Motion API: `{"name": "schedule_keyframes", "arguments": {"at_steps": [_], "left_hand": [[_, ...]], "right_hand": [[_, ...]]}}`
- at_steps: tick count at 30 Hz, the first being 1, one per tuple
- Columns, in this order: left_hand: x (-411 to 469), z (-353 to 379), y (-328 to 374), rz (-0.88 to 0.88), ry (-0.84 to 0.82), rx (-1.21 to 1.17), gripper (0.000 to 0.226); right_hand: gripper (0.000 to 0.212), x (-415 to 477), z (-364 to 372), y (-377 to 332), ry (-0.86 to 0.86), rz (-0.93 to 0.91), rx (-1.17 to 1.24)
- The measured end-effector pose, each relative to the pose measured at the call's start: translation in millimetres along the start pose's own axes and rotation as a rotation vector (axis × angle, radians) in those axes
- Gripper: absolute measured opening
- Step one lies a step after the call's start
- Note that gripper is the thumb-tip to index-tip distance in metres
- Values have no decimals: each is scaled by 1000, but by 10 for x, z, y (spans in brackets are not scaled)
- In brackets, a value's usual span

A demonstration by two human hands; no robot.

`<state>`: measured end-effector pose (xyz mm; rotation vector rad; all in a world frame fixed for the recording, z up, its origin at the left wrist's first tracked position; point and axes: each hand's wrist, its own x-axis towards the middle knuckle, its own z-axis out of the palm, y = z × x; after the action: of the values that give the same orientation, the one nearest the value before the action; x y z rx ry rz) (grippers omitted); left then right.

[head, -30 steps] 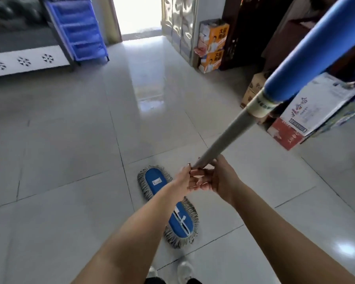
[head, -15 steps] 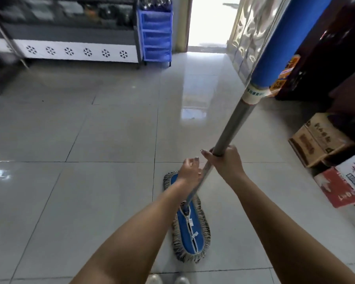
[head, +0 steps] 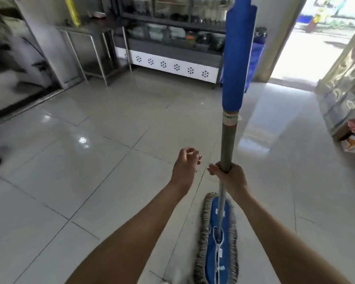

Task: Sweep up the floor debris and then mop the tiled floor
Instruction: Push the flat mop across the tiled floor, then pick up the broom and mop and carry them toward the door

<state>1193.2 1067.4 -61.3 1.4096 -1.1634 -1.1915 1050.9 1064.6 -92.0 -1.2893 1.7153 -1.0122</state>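
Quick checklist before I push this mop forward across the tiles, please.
1. Right hand gripping the pole: ok.
2. Left hand on the pole: not ok; it is off to the side, holding nothing.
3. Mop head flat on the floor: ok.
4. Pole upright and under control: ok, though on one hand only.
5. Floor swept first: cannot tell; specks would be too small to see.
6. Mop head damp: cannot tell.
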Motion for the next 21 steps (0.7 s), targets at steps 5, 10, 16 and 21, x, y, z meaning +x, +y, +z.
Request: {"name": "schedule_keyframes", "arguments": {"at_steps": [5,10,16,21], "left_hand": [[-247,-349,173,33,212,-120,11],[-562,-552,157,21,385,-210,10],[-915,-812,149,56,604,-258,9],[-1088,-990,284,95,698,-230,8]], "right_hand": [[39,-43,155,-83,-58,-60,61],[47,-165,283,-60,-150,-127,88],[47,-3,89,-331,-47,-259,101],[46,-33,282,-667,-107,-352,145]]}}
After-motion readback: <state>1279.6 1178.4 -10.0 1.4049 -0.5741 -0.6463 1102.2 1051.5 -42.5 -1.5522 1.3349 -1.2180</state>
